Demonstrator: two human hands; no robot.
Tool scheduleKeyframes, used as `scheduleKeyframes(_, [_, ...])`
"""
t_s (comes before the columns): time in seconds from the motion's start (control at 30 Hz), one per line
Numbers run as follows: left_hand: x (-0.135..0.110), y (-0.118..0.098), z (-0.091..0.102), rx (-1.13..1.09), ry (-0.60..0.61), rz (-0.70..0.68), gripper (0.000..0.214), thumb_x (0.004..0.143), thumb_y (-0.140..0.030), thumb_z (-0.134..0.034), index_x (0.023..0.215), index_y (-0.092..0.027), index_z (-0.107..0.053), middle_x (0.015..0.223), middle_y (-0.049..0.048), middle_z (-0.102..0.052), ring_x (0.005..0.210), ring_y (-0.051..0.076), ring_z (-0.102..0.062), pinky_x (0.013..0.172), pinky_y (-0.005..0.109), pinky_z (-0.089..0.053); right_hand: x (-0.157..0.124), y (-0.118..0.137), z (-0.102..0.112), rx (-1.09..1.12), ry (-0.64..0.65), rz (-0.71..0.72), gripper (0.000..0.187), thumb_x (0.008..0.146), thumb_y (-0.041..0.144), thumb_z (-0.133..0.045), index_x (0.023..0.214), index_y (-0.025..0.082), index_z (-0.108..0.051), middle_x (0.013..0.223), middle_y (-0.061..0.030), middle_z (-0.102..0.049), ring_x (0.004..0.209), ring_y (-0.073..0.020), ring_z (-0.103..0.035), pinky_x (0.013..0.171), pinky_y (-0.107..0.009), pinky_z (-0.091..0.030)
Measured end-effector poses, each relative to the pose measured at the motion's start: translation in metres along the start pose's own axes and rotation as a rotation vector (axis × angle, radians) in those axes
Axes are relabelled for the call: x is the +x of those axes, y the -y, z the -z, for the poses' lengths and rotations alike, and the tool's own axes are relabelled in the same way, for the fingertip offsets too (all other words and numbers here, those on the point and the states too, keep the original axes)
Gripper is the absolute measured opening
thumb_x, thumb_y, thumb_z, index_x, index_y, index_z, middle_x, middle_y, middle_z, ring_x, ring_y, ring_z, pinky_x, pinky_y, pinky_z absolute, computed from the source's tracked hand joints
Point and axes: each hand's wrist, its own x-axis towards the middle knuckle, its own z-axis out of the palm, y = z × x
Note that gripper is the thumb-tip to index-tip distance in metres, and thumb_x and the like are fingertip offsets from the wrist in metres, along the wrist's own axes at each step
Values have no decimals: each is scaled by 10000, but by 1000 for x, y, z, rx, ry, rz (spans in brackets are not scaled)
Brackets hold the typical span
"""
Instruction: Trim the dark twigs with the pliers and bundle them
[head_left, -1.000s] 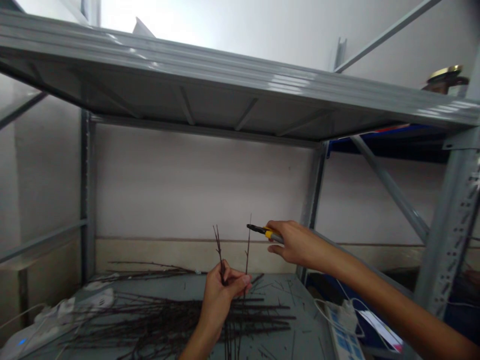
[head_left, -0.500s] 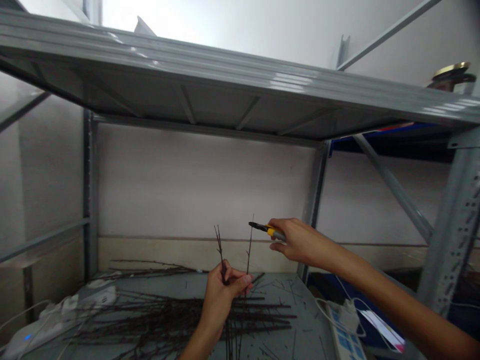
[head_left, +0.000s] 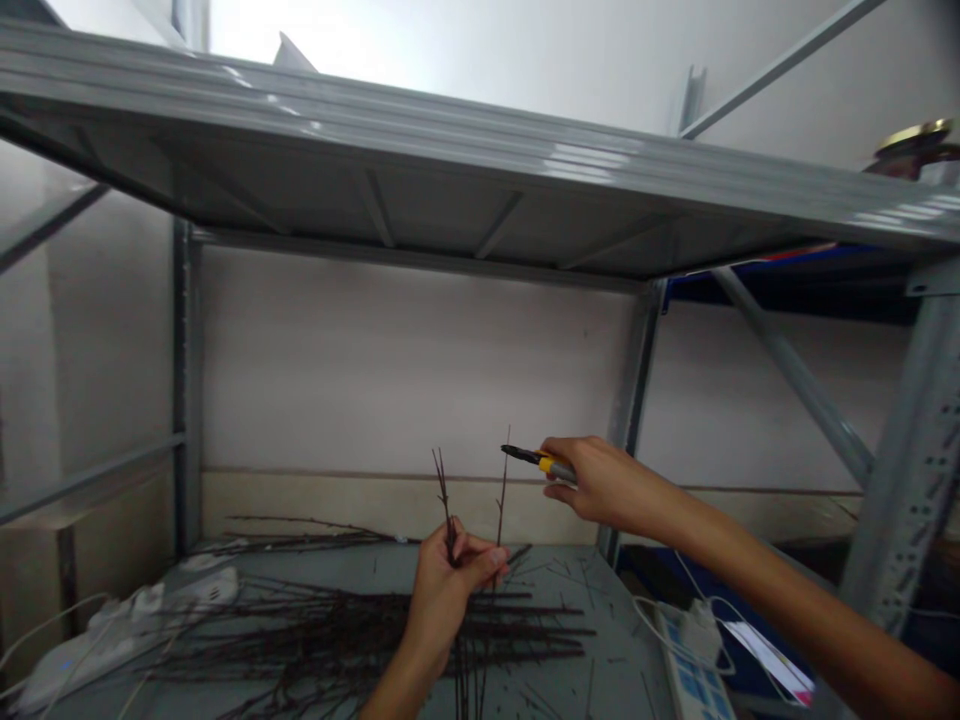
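Observation:
My left hand (head_left: 450, 590) is closed around several thin dark twigs (head_left: 443, 487) that stand roughly upright. One single twig (head_left: 501, 505) rises apart from them, pinched between the thumb and fingers. In my right hand (head_left: 581, 475) is a pair of pliers (head_left: 551, 466) with black jaws and yellow-grey handles. The jaws are at the upper part of the single twig, near its tip; whether they are closed on it I cannot tell. Beneath my left hand lies a pile of dark twigs (head_left: 337, 635) on the grey shelf (head_left: 622, 640).
More long twigs (head_left: 322, 541) lie at the back of the shelf. A white power strip (head_left: 97, 645) with cables is at the left, another strip (head_left: 694, 665) at the lower right. Overhead runs a metal shelf (head_left: 420, 120). Small twig scraps lie right of the pile.
Both hands keep nearly the same pose, with the pliers still at the single twig's upper part. The whole view has shifted very slightly.

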Motion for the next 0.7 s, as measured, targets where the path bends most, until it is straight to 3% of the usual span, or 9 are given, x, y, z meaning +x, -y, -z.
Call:
scheduleKeyframes(0.17, [-1, 0, 0, -6, 1, 8, 539, 713, -302, -860, 683, -245, -325, 721, 66, -751, 656, 201, -691, 619, 293, -544, 2, 2, 0, -45, -12, -9, 213, 823, 406, -680, 936, 225, -687, 831, -88, -726, 752, -258, -671, 655, -343, -410])
scheduleKeyframes(0.33, [-4, -1, 0, 7, -21, 22, 537, 707, -304, -863, 684, -241, -330, 729, 64, -759, 646, 203, -700, 637, 308, -560, 6, -1, -4, -52, -35, 34, 280, 851, 496, -654, 802, 224, -697, 673, -71, -683, 669, -246, -646, 649, -350, -412])
scheduleKeyframes(0.5, [-5, 2, 1, -22, 11, 21, 531, 726, -293, -851, 683, -240, -324, 741, 65, -753, 663, 197, -699, 639, 308, -563, 18, -9, -27, 19, -27, 12, 228, 869, 400, -593, 819, 218, -722, 668, -88, -688, 720, -270, -662, 697, -360, -431])
scheduleKeyframes(0.6, [-4, -1, 1, -27, -5, 18, 525, 734, -281, -843, 696, -242, -321, 722, 47, -741, 662, 195, -701, 627, 295, -558, 27, -12, -46, 85, -14, -3, 148, 828, 291, -597, 743, 216, -691, 647, -67, -676, 692, -233, -649, 691, -331, -423])
scheduleKeyframes(0.7, [-2, -7, 2, -17, -36, 25, 519, 728, -281, -845, 701, -240, -328, 738, 42, -737, 693, 205, -713, 644, 302, -566, 33, -13, -58, 170, -28, -51, 175, 800, 317, -627, 656, 218, -619, 603, -38, -637, 601, -195, -590, 624, -317, -393])
